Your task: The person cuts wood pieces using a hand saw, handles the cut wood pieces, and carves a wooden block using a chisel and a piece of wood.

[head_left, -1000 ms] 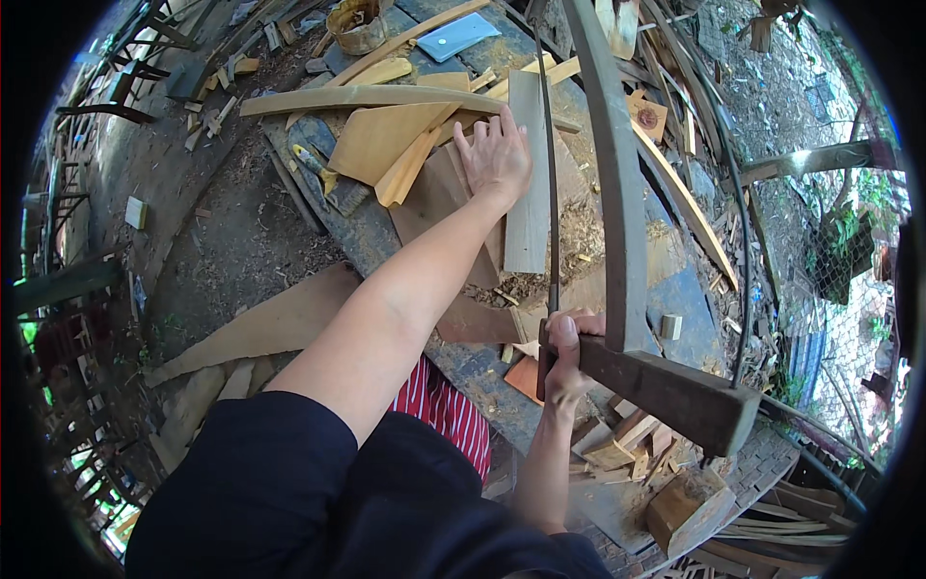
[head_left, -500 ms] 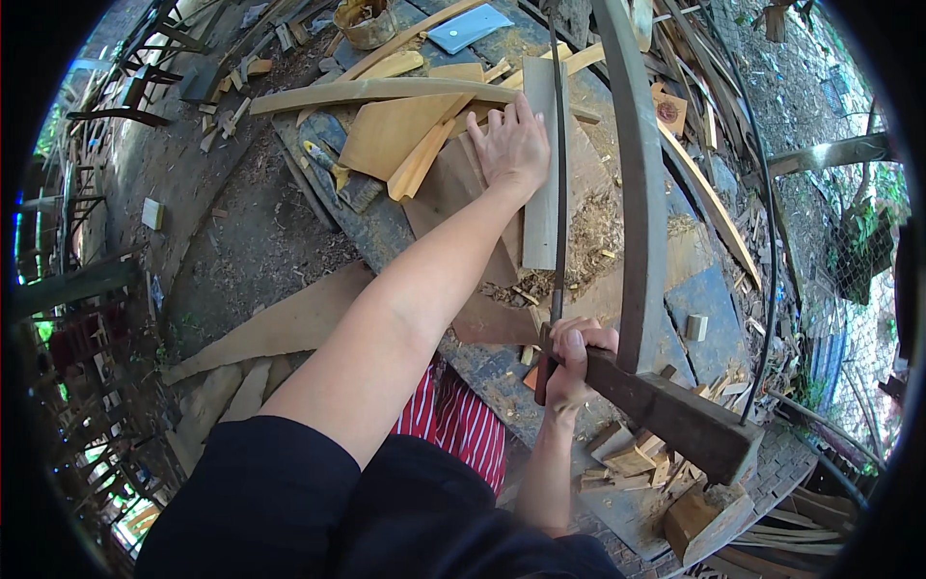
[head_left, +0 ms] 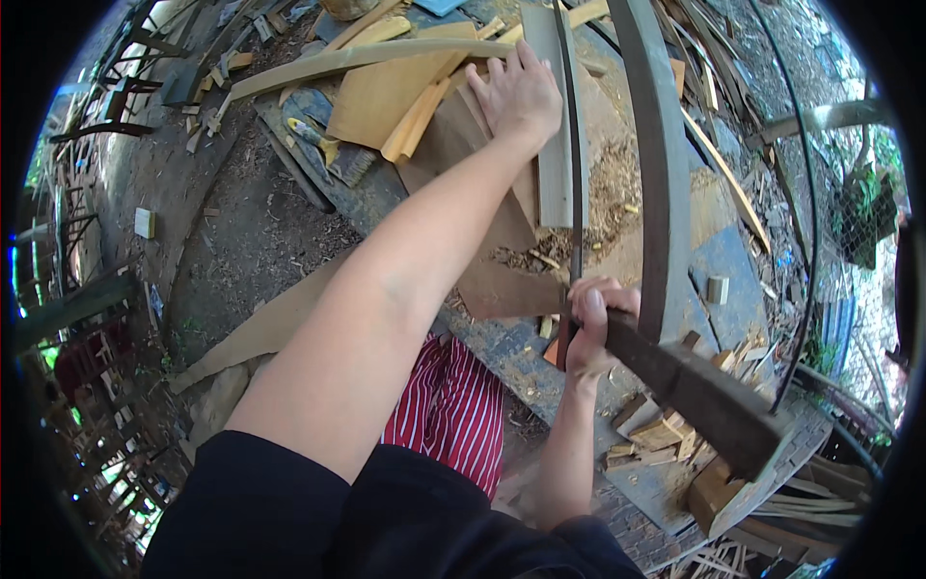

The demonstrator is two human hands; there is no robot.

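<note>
My right hand (head_left: pixel 596 326) is wrapped round the near end of a large wooden frame saw (head_left: pixel 664 183). Its narrow dark blade (head_left: pixel 579 135) runs away from me, along the right edge of a pale grey board (head_left: pixel 555 188). My left hand (head_left: pixel 521 101) presses on the board's left side, fingers spread and slightly bent. The fingertips lie near the end of a long curved wooden strip (head_left: pixel 338 60). Whether the blade's teeth are in the wood, I cannot tell. Flat brown wooden pieces (head_left: pixel 497 198) lie under the board and my left wrist.
A paintbrush (head_left: pixel 328 150) lies left of a tan wooden panel (head_left: pixel 395 96) on the worn blue-grey work table (head_left: pixel 728 265). Sawdust and shavings (head_left: pixel 617 183) lie right of the blade. Offcuts (head_left: pixel 661 429) are heaped at the near right, below the saw's frame.
The view has shifted, so the table's things sit higher in the picture. The saw and my right hand appear farther up and right. My left hand keeps its place on the board.
</note>
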